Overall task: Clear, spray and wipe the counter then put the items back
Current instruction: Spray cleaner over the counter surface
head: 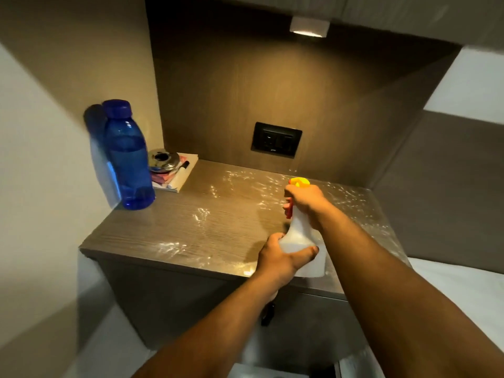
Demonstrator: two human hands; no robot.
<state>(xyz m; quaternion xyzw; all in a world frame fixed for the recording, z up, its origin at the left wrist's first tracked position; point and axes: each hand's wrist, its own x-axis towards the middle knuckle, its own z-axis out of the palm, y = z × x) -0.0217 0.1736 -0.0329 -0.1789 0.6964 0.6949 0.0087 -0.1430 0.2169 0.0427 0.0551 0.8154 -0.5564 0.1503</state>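
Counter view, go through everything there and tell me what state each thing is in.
Counter: wet with spray droplets, not wiped.
Spray bottle: held in both hands.
Right hand: on the trigger.
Left hand: gripping the body.
Blue bottle: upright, capped.
Notepad: flat, metal dish on top.

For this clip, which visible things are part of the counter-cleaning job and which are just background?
Part of the job:
spray bottle, held by left hand and right hand
wet counter
blue bottle, metal dish, marker and papers, not cleared from the counter

Background:
wall socket
overhead light
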